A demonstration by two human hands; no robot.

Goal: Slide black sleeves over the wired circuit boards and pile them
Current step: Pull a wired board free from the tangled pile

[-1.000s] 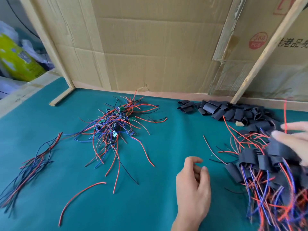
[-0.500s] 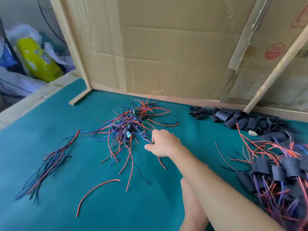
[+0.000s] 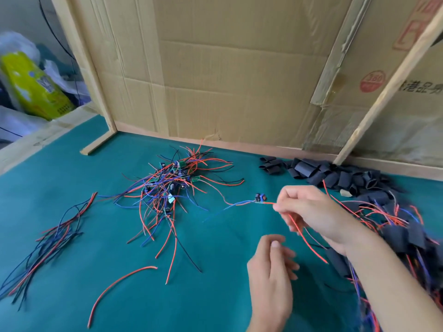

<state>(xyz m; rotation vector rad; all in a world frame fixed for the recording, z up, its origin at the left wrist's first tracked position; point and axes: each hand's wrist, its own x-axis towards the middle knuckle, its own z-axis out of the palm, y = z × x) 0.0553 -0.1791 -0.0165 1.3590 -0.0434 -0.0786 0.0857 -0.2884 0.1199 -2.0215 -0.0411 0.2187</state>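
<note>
Head view, looking down on a counter (image 3: 100,295) covered in teal cloth.

Right hand (image 3: 314,212) raised above the cloth, fingers curled, pinching the red wire (image 3: 299,228) of one small circuit board (image 3: 260,197). Board hanging just left of the fingertips, off the counter, blue wires trailing down and left from it. Red wire running down past the palm toward the lower right.

Left hand (image 3: 271,271) lower and nearer, between the two heaps, fingers loosely curled, holding nothing as far as can be made out; somewhat blurred.

Heap of bare wired boards (image 3: 172,185) left of centre on the cloth, a tangle of red, blue and black leads with small green boards among them. Well left of it, a loose bundle of cut wires (image 3: 48,238). One single red wire (image 3: 119,288) lying alone near the front.

Loose black sleeves (image 3: 335,174) piled along the back edge at right, against the cardboard wall (image 3: 227,68). In front of them, at the right edge, the pile of sleeved boards (image 3: 402,233), wires sticking out, partly hidden behind the right forearm.

Wooden slat (image 3: 383,92) leaning on the cardboard. Yellow bag (image 3: 31,87) beyond the counter at far left.
</note>
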